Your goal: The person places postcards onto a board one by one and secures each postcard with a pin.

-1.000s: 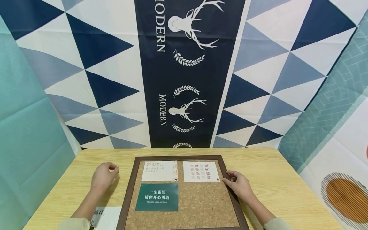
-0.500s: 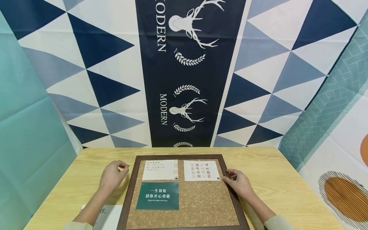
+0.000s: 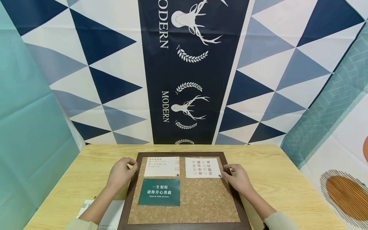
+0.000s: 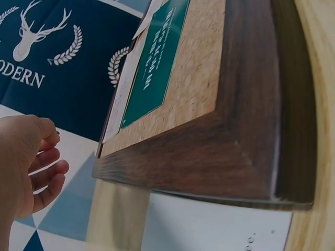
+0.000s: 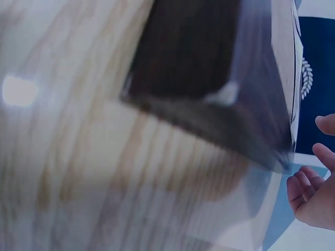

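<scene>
My left hand hovers over the top left edge of a cork board with a dark wooden frame. In the left wrist view, thumb and index finger pinch a tiny dark thumbtack, mostly hidden by the fingertips. My right hand rests at the frame's right side, its thumb close to the round tack in a white card with red writing. Another white card is at the board's upper left. Below it is a green card with white writing.
A loose white card with black writing lies on the wooden table, left of the board and partly under my left forearm. A small brownish thing lies by its top edge. A patterned cloth hangs behind the table.
My left hand has moved right, from over the table to the board's left edge, with the thumbtack in its fingertips. The right hand stays beside the board. The head view has tilted slightly.
</scene>
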{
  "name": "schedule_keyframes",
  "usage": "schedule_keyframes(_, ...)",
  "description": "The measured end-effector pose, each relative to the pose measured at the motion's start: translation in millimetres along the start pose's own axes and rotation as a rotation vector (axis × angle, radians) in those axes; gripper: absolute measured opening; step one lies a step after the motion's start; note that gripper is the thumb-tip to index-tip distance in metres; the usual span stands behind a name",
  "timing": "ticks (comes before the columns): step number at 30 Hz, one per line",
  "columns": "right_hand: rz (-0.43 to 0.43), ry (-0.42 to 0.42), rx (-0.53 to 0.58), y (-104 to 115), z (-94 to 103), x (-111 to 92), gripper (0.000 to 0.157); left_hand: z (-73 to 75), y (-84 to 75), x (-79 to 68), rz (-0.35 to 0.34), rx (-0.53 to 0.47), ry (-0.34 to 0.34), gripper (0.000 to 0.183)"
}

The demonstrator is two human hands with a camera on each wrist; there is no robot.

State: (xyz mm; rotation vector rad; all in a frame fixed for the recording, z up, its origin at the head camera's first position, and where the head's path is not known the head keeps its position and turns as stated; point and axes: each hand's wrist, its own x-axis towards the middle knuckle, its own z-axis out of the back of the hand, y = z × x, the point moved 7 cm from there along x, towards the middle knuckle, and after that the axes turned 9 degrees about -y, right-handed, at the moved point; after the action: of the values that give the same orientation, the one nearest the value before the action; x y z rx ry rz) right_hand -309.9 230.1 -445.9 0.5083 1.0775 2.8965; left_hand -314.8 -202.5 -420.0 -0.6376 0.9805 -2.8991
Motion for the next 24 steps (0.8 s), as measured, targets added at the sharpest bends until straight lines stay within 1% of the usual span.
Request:
schedule_keyframes(5,0.026,0.002,-0.007,14.6,-2.8,-1.3,0.036,-1.9,-7.3,-4.4,-0.037,0.02,-0.017,0.014)
schedule_keyframes(7,0.04,0.002,-0.005,20.7,-4.3,-1.7,0.035,-2.8,-9.5,-6.2,-0.041,0.022,-0.015,0.013)
schedule_keyframes(13,0.063,0.019,0.003,36.0,-14.8,-3.8,0.032,-7.0,-14.1,-11.2,-0.031,0.015,0.016,0.009)
schedule_keyframes(17,0.078,0.034,0.035,48.2,-23.5,-9.1,0.03,-8.2,-17.5,-15.5,-0.031,0.012,0.039,0.005)
schedule_keyframes(20,0.085,0.054,0.052,59.1,-30.3,-13.6,0.028,-9.7,-20.1,-18.6,-0.021,-0.007,0.059,0.008)
schedule_keyframes(24,0.093,0.091,0.079,74.1,-41.0,-19.3,0.026,-13.4,-22.5,-21.2,0.008,-0.055,0.073,0.011)
